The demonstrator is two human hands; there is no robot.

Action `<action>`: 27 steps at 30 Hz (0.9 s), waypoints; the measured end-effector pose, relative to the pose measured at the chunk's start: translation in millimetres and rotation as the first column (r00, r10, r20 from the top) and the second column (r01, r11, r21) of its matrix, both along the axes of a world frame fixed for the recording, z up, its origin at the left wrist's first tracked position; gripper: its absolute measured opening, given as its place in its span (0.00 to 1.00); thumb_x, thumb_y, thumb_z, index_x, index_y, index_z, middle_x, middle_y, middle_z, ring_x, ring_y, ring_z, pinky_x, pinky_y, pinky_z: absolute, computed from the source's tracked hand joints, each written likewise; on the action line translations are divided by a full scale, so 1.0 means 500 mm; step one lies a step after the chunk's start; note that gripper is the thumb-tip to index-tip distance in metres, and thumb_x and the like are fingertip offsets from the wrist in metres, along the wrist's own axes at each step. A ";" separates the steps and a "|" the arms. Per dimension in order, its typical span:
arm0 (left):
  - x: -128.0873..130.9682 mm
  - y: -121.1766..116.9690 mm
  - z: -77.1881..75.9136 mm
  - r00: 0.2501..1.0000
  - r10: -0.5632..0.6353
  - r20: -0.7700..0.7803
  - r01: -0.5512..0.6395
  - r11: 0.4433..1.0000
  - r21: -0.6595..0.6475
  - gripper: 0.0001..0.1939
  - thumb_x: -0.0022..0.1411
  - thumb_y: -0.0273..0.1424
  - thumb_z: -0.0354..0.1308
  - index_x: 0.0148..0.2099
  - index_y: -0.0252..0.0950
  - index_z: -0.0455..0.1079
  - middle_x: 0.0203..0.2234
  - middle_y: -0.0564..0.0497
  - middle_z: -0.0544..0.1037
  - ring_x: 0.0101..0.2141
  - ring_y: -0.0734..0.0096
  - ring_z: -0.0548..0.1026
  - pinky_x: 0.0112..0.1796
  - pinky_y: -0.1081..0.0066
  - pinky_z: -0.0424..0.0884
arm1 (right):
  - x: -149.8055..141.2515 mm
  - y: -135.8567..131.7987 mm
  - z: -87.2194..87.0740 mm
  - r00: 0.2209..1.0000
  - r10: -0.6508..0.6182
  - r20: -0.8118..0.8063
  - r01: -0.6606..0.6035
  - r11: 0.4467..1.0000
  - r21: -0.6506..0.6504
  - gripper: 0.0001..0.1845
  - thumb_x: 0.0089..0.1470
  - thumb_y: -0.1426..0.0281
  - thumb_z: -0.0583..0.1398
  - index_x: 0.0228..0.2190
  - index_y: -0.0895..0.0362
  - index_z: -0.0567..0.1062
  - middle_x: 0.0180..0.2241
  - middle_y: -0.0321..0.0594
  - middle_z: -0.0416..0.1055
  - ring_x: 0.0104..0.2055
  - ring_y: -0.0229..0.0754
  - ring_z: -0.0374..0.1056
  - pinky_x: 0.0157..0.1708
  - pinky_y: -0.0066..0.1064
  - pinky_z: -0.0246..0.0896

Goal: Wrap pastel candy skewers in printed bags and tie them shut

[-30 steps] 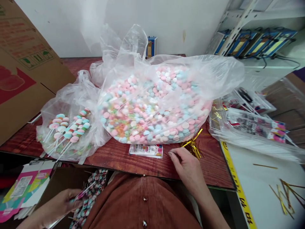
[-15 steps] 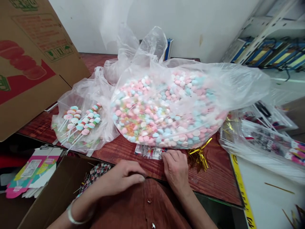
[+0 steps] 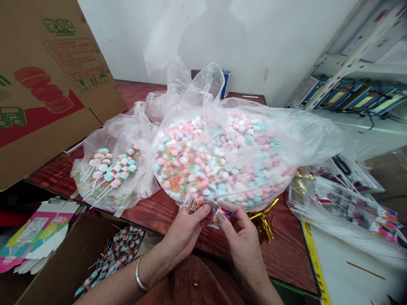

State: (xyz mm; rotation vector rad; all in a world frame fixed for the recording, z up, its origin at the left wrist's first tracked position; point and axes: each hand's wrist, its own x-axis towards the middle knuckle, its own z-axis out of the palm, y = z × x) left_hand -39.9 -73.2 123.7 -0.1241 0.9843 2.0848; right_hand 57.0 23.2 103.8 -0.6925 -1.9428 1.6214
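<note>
A small clear plastic wrapper [image 3: 192,203] with colourful print is held up at the table's front edge. My left hand [image 3: 187,232] pinches it between thumb and fingers on one side. On the other side my right hand [image 3: 243,235] grips its red and blue printed end, thumb on top. Whether this is one wrapper or several stacked, I cannot tell. Just behind the hands lies a big clear bag [image 3: 267,190] of pink, white and blue round candies. Left of it, skewered candies on white sticks [image 3: 116,171] rest on another clear bag [image 3: 144,182].
A tall carton [image 3: 60,123] stands at the left. Below it an open box [image 3: 60,254] contains many wrapped candy sticks [image 3: 117,254]. Gold ties [image 3: 267,226] lie right of my hands. Bundled white sticks and packaging [image 3: 343,207] cover the right side, near a shelf [image 3: 359,67].
The wrapper that lay flat on the table is now lifted. My left hand has come right to grip it, and my right hand has closed on its other end. The view has tilted upward.
</note>
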 end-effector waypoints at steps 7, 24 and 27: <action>-0.053 0.006 -0.013 0.945 -0.098 -0.311 0.046 0.984 -0.171 0.14 0.49 0.35 0.73 0.28 0.34 0.73 0.20 0.55 0.75 0.25 0.74 0.71 0.32 0.73 0.69 | -0.020 0.000 0.005 0.996 -0.083 0.032 0.084 0.995 -0.049 0.15 0.60 0.57 0.60 0.30 0.56 0.74 0.27 0.36 0.71 0.30 0.39 0.64 0.31 0.27 0.61; -0.076 0.071 0.025 0.931 -0.235 -0.280 0.185 0.963 -0.195 0.16 0.46 0.38 0.74 0.28 0.35 0.72 0.21 0.55 0.74 0.24 0.76 0.70 0.29 0.74 0.68 | -0.024 0.010 0.062 0.972 -0.231 -0.040 0.220 0.958 -0.182 0.14 0.60 0.56 0.60 0.32 0.55 0.72 0.28 0.34 0.69 0.30 0.39 0.64 0.31 0.27 0.62; -0.050 0.076 0.031 0.932 -0.220 -0.288 0.178 0.970 -0.166 0.16 0.46 0.37 0.74 0.26 0.34 0.71 0.19 0.56 0.72 0.22 0.77 0.68 0.27 0.76 0.67 | 0.002 0.019 0.072 0.974 -0.226 -0.027 0.224 0.972 -0.076 0.14 0.60 0.58 0.60 0.28 0.55 0.71 0.26 0.34 0.69 0.29 0.38 0.63 0.30 0.26 0.60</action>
